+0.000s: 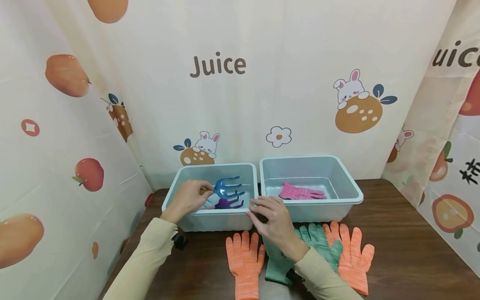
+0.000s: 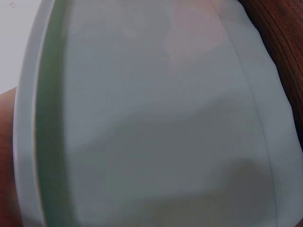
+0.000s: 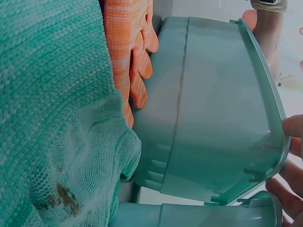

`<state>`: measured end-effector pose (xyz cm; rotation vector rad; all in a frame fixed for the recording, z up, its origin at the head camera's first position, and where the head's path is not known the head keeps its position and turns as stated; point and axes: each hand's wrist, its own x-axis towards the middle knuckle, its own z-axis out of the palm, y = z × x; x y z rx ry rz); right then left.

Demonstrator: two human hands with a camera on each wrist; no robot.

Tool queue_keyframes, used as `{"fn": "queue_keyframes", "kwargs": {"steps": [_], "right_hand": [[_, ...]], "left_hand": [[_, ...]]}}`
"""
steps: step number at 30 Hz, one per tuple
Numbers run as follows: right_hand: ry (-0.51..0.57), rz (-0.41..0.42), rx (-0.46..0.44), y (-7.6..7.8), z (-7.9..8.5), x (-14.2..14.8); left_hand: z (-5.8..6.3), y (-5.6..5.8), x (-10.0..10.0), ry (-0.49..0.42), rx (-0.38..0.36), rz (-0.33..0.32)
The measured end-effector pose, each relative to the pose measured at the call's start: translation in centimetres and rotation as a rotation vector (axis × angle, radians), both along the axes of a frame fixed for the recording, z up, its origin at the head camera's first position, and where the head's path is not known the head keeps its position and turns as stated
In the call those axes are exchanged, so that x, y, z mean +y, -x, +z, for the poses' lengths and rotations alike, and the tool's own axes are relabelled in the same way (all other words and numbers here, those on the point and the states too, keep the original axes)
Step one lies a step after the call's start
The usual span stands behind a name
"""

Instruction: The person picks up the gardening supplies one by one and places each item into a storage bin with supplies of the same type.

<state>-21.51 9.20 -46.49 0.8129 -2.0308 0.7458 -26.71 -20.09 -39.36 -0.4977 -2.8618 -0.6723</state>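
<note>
My left hand reaches over the left light-blue bin and grips a blue hand rake by its yellowish handle, tines pointing right. Below it in the bin lies a purple hand rake, partly behind the front rim. My right hand rests at that bin's front right corner, fingers loosely bent at the rim. In the left wrist view the bin's wall fills most of the picture and hides the held rake.
Touching distance to the right stands a second bin with a pink glove inside. On the dark wooden table, in front, lie an orange glove, green gloves and another orange glove. A printed curtain hangs behind.
</note>
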Motion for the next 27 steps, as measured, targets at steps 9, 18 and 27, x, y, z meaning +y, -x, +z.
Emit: {"fn": "queue_keyframes", "kwargs": {"steps": [9,18,27], "right_hand": [[0.008,0.009,0.01,0.3,0.0,0.0],[0.002,0.013,0.0,0.3,0.1,0.0],[-0.001,0.014,0.012,0.3,-0.2,0.1]], "left_hand": [[0.2,0.4,-0.2,-0.055,-0.016,-0.026],[0.1,0.9,-0.6,-0.015,-0.13,-0.058],[-0.2,1.6,-0.7,-0.055,-0.127,-0.088]]}}
